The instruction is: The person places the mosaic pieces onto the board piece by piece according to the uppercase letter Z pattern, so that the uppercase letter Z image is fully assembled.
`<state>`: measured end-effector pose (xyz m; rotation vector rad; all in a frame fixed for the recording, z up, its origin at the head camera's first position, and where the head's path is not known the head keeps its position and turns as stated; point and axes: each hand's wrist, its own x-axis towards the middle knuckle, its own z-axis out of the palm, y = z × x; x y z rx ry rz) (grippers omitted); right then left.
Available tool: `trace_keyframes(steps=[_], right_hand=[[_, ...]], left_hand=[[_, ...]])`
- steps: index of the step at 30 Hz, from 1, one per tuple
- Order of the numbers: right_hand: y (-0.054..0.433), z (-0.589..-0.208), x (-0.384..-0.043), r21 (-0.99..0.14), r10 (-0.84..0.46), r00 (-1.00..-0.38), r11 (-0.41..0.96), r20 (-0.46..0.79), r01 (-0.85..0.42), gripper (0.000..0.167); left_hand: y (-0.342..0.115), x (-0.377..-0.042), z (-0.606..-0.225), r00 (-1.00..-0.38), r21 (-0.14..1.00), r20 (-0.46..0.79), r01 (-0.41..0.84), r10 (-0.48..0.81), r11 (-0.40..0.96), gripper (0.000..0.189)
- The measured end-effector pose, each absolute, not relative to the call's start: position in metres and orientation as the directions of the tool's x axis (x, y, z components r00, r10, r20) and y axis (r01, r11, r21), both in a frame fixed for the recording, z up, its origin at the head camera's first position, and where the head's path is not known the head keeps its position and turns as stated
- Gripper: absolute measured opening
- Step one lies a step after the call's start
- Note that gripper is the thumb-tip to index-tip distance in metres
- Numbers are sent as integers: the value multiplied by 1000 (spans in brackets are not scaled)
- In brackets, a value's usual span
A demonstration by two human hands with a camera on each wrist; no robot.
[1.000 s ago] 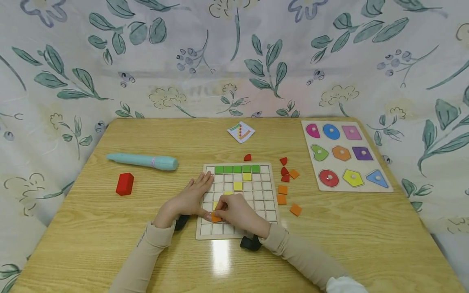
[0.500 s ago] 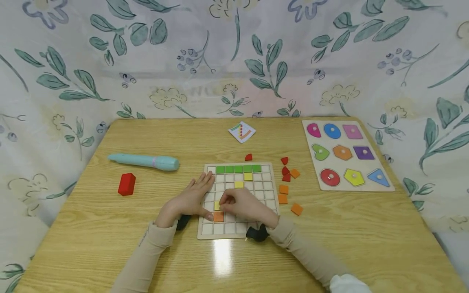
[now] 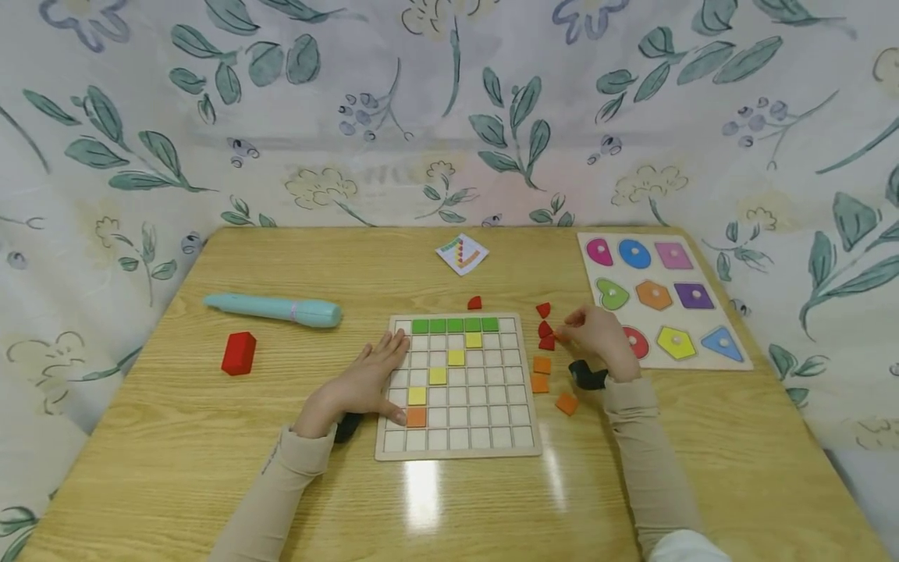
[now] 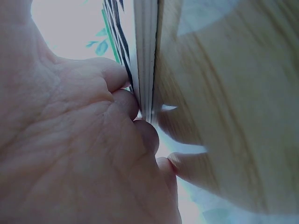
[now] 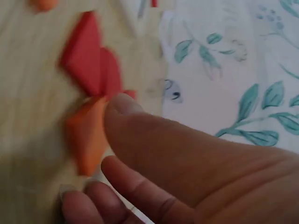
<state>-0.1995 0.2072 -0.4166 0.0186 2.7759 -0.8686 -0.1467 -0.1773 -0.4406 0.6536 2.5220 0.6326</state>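
My left hand [image 3: 365,377] rests with spread fingers on the left edge of the wooden grid board [image 3: 477,443]; its thumb lies beside an orange square tile in the lower-left part. In the left wrist view, the fingers of the left hand [image 4: 93,140] lie along the board's edge. Right of the board, my right hand [image 3: 597,336] pinches a loose orange square tile [image 5: 86,137] beside red quarter-round pieces [image 5: 84,53]. Its thumb lies against the tile's edge; the index finger is hidden. Several green tiles [image 3: 455,325] and yellow tiles [image 3: 456,357] sit on the board.
More orange tiles [image 3: 541,364] lie right of the board. A small pattern card [image 3: 462,254] is at the back. A knobbed shape puzzle [image 3: 674,300] stands right, near the right hand. A turquoise stick-shaped object [image 3: 281,308] and a red block [image 3: 239,353] lie left.
My right hand let go of the orange tile on the board's lower left, lifted off, and moved right to the loose pieces. The left hand stayed in place.
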Motion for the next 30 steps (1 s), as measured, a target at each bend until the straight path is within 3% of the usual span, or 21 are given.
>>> trace_keyframes(steps=[9, 17, 23, 26, 30], right_hand=[[210, -426, -200, -566, -97, -978, 824, -186, 26, 27], [203, -423, -197, -762, -107, -984, 646, -145, 42, 18], [155, -431, -167, -917, -314, -918, 384, -242, 111, 18], [121, -439, -146, -923, -399, -885, 375, -241, 82, 15], [86, -444, -123, -893, -446, -884, 442, -136, -85, 9]], left_hand=[[-179, -146, -440, -783, 536, -308, 327, 540, 779, 127], [-177, -145, -439, -782, 527, -309, 333, 541, 782, 127], [-177, -146, -440, -777, 540, -320, 320, 541, 779, 127], [-177, -146, -439, -779, 547, -317, 314, 540, 776, 127], [-177, -145, -438, -787, 558, -312, 302, 532, 773, 128]])
